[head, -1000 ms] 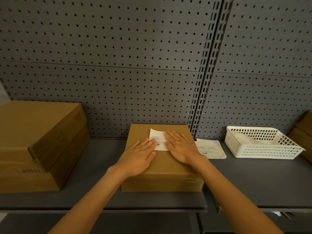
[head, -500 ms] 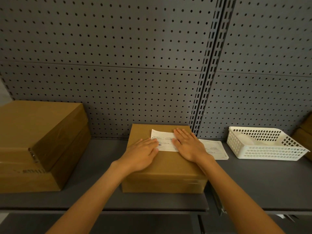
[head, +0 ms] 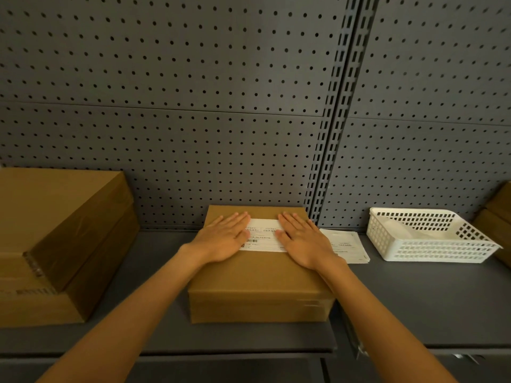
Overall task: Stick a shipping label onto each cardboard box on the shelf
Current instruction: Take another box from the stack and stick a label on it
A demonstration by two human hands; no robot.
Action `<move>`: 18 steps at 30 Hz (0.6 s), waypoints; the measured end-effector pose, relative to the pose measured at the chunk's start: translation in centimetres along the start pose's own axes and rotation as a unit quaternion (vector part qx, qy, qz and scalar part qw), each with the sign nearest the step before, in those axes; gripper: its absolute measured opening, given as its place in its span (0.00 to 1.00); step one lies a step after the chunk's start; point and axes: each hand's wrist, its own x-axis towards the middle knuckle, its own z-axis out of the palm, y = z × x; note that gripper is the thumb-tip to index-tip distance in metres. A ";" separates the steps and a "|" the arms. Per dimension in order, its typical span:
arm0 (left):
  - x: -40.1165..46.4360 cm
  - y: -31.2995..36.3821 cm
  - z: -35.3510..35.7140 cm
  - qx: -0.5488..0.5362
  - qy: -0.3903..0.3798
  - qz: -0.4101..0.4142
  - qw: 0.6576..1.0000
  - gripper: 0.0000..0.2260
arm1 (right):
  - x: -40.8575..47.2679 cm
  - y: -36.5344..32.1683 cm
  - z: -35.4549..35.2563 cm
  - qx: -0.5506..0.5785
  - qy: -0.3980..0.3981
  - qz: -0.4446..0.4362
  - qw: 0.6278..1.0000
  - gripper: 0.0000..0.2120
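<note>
Hands flat on the middle cardboard box (head: 257,277), which sits on the grey shelf (head: 414,299) close to the pegboard back wall (head: 193,106). White shipping label (head: 264,235) lies across the far part of the box top, printed text and a small barcode visible between the hands. Left hand (head: 224,239) presses the label's left end, fingers straight and together, palm down. Right hand (head: 301,241) presses the right end in the same way, fingers straight, slightly spread. Neither hand grips anything; both are laid out flat. Stack of further labels (head: 348,244) rests on the shelf just right of the box, partly hidden behind the right wrist. White plastic basket (head: 431,239) stands further right, apart from the labels, with something pale inside that cannot be made out. Larger cardboard box (head: 55,239) sits at the left end of the shelf, well apart from the middle one. Edge of another brown box (head: 497,217) shows at the far right.
</note>
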 end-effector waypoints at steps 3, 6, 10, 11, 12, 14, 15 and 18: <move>-0.5 -1.5 -0.1 -0.007 0.002 -0.014 1.000 0.24 | 0.0 0.1 0.0 -0.004 0.002 -0.001 1.000 0.27; -0.6 -1.5 0.2 -0.012 0.014 -0.013 1.000 0.24 | 0.0 -0.1 0.0 -0.007 0.000 -0.001 1.000 0.27; -0.6 -1.2 0.4 -0.011 0.032 -0.020 0.999 0.23 | -0.2 -0.6 -0.5 -0.021 0.008 0.004 1.000 0.27; -0.6 -1.2 0.4 -0.009 0.035 -0.020 0.999 0.23 | -0.2 -0.9 -0.7 -0.040 0.016 0.002 0.999 0.27; -0.6 -1.2 0.5 -0.007 0.036 -0.021 0.999 0.24 | -0.3 -1.3 -0.9 -0.061 0.026 -0.007 0.998 0.27; -0.5 -1.1 0.5 -0.008 0.036 -0.021 0.999 0.24 | -0.2 -2.7 -1.4 -0.069 0.035 -0.039 0.996 0.26; -0.5 -1.2 0.5 -0.010 0.036 -0.021 0.999 0.24 | -0.1 -3.6 -1.6 -0.056 0.032 -0.055 0.996 0.26; -0.5 -1.2 0.6 -0.018 0.034 -0.022 0.999 0.23 | 0.3 -5.8 -1.2 -0.027 -0.004 -0.083 0.996 0.25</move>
